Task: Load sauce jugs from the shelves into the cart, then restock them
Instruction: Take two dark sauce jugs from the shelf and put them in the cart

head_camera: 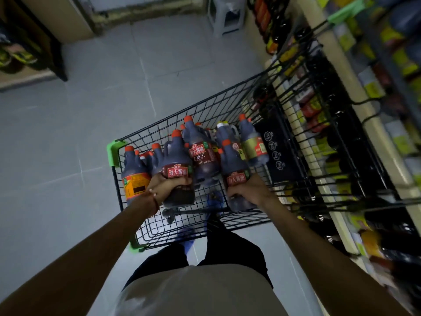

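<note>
Head view: at centre frame the left hand (167, 188) grips a red-labelled soy sauce jug (177, 171) around its body. The right hand (249, 190) grips a second soy sauce jug (233, 165). Both jugs sit in the black wire cart (159, 131) among other jugs (200, 151). Stocked shelves (371, 119) run down the right.

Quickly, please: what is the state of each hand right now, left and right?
Left hand: grip closed around the left jug, dark sauce, red cap.
Right hand: grip closed around the right jug, same kind.
</note>
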Demonstrator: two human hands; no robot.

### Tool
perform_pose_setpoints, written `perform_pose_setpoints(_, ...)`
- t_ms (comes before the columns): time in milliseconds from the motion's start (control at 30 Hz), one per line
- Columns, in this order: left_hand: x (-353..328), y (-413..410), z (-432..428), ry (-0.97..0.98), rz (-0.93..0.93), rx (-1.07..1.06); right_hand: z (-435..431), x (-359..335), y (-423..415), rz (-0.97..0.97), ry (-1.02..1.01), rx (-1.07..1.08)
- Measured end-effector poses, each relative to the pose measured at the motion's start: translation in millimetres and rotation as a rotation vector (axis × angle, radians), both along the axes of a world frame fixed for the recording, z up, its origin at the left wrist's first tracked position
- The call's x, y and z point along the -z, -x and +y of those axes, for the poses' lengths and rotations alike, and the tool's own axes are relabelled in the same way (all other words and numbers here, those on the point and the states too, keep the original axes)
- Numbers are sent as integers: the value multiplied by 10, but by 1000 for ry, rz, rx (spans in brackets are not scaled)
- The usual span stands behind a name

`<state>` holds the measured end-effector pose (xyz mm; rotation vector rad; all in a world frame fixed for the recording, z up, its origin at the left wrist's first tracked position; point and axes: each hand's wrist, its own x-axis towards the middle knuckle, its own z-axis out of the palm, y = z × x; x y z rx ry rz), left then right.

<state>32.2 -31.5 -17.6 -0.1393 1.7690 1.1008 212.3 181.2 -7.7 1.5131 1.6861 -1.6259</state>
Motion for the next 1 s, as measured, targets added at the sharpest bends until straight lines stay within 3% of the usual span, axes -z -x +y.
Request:
perform_pose_setpoints(333, -470, -361, -241, -164, 81, 422, -1072, -407, -750, 243, -148, 425)
perform_pose_setpoints(500, -722, -712, -248, -245, 106, 616, -1434, -370, -1367, 200, -301, 566)
perform_pose_setpoints(633, -930, -1131, -160, -286, 166, 762, -1698, -723, -1789, 212, -391, 696)
perform_pose_setpoints(767, -1050, -1675, -25, -312, 207, 850, -1809, -921, -2368, 253, -448, 808)
perform_pose_setpoints(1000, -1286, -2924, 244, -419, 242, 925, -1945, -1075, -3593, 149, -560, 887)
